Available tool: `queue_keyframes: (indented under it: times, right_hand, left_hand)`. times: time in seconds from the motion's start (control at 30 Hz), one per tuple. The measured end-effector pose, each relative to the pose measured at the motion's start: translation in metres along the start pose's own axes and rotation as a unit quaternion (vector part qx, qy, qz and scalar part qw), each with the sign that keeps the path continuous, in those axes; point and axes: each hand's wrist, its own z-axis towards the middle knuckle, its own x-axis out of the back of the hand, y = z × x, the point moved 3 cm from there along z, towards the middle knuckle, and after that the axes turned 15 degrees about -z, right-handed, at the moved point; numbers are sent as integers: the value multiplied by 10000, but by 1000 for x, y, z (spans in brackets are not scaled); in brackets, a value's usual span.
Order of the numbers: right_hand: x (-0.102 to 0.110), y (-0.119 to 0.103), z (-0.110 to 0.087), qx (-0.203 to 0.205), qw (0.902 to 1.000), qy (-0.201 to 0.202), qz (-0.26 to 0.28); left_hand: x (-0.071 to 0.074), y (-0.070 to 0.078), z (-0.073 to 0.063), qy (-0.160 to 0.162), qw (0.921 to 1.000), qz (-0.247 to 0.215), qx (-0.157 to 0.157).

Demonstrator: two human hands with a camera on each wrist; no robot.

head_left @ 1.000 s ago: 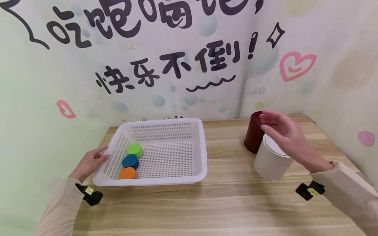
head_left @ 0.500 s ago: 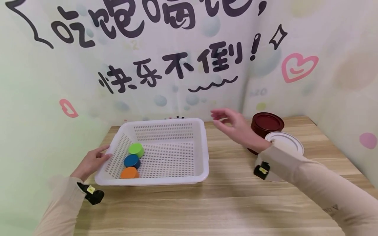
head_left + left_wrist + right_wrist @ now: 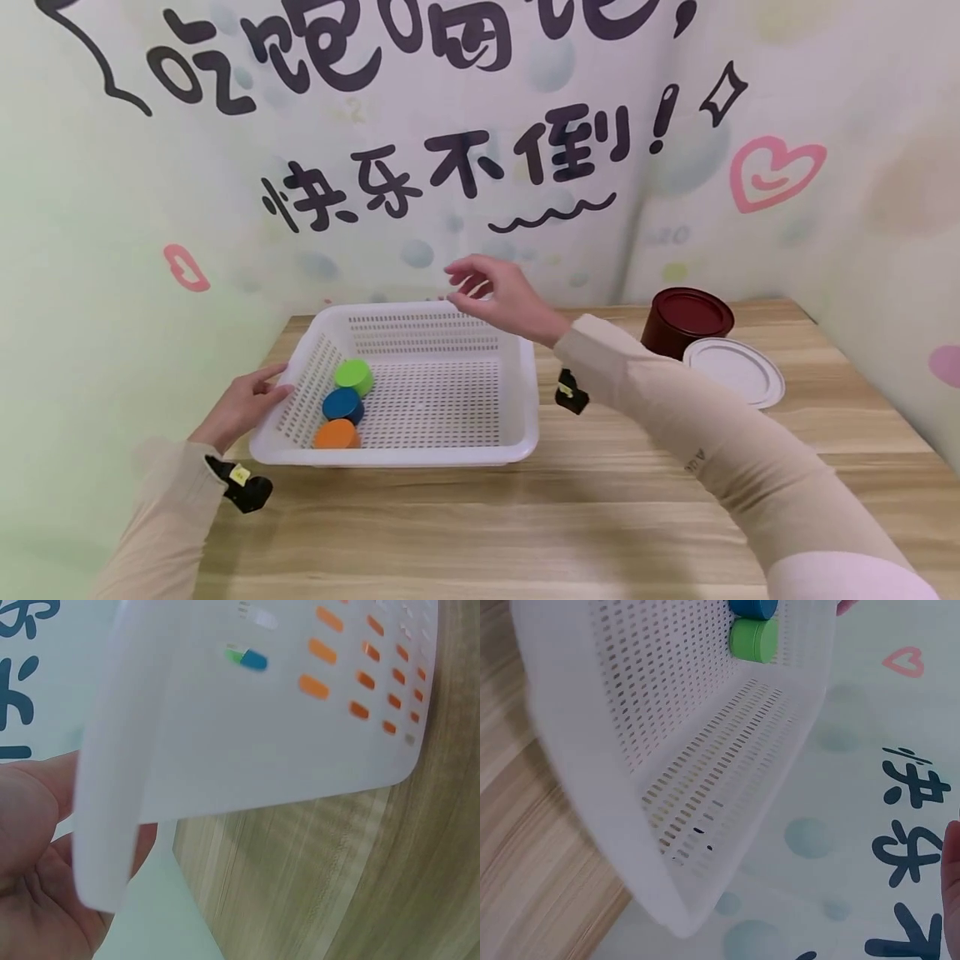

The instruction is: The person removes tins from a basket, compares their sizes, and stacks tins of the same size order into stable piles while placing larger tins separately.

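A white perforated plastic basket (image 3: 517, 433) stands on the table. Along its left inner side lie a green round block (image 3: 354, 377), a blue one (image 3: 342, 405) and an orange one (image 3: 337, 434). My left hand (image 3: 242, 408) holds the basket's left rim; in the left wrist view the thumb and fingers come round that rim (image 3: 112, 787). Above the basket's back right part, my right hand (image 3: 504, 293) hovers with loosely bent fingers and nothing visible between them. Only a sliver of that hand shows at the edge of the right wrist view.
A dark red lidded can (image 3: 686, 321) stands at the back right. In front of it a white can with a pale lid (image 3: 735, 367) is mostly hidden by my right sleeve. Behind the wooden table (image 3: 480, 533) hangs a printed cloth (image 3: 420, 250).
My right hand has swept left from over the two cans to above the basket's back right part. The left hand stays at the rim. The view has shifted slightly.
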Motion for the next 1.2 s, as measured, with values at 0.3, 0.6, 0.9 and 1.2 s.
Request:
queue_keyframes:
  times: [0.3,0.6,0.9,1.2]
  right_hand:
    - [-46,-1,40,-511,9976,-468,-68]
    - [-106,6,57,-958,9938,-446,330]
    - [-155,12,50,-1525,9853,-678,363]
    - [-182,14,45,-1980,9709,-1344,112]
  left_hand:
    - [2,4,2,-7,10000,-54,-22]
    - [2,-2,3,74,9996,-213,180]
    - [0,0,3,99,9995,-267,139]
    - [1,-1,4,164,9995,-216,139]
